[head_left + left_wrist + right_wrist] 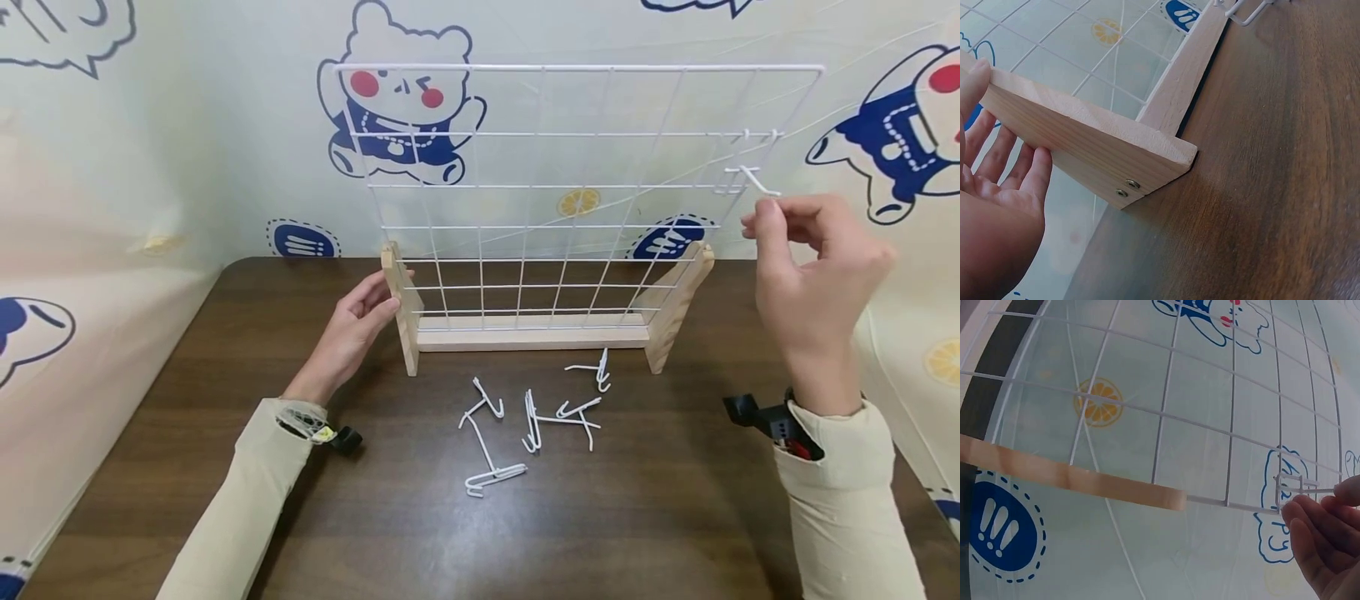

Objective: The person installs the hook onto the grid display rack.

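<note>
A white wire grid rack [525, 185] stands upright between wooden side panels on a table. My left hand [352, 329] holds its left wooden side panel [1085, 131], with the thumb at the near edge and several fingers behind. High at the grid's right side hangs a white wire hook [757, 178], its rod pointing toward me. My right hand [817, 258] pinches the outer end of that rod with curled fingers; the exact contact is partly hidden in the right wrist view. Several more white hooks [532, 421] lie on the table in front of the rack.
The brown table [637, 517] has a patterned sheet [202, 167] behind it and at its sides. A wooden crossbar [532, 337] joins the rack's panels at the bottom.
</note>
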{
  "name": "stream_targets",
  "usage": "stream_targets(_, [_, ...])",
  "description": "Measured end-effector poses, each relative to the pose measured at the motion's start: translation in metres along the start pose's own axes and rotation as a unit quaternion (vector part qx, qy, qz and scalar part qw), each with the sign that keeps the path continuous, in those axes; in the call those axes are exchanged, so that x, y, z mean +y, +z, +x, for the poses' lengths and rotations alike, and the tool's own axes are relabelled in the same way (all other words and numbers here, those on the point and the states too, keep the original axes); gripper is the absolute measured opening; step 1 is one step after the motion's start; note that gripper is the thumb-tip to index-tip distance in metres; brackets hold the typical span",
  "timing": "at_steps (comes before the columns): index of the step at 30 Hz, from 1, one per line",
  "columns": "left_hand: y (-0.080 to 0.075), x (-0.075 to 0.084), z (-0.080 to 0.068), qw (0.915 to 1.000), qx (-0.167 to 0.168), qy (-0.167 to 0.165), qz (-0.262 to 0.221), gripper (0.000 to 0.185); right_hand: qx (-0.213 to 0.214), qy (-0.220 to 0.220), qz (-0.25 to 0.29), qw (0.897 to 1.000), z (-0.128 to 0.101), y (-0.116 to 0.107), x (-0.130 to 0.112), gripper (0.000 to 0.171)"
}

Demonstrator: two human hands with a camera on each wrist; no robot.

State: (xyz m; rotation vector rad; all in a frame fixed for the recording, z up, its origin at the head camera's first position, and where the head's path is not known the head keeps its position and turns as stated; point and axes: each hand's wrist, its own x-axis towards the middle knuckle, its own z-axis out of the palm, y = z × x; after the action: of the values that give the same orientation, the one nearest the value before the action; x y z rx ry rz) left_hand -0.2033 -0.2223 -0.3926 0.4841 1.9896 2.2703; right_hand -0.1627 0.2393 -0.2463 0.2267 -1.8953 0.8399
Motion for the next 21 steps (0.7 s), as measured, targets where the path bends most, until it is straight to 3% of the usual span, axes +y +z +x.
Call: stream_targets(21, [0.000, -0.001, 0.001, 1.0000, -0.001, 0.000, -0.002, 0.051, -0.050, -0.023, 0.007, 0.998, -0.026, -0.010, -0.006, 0.026])
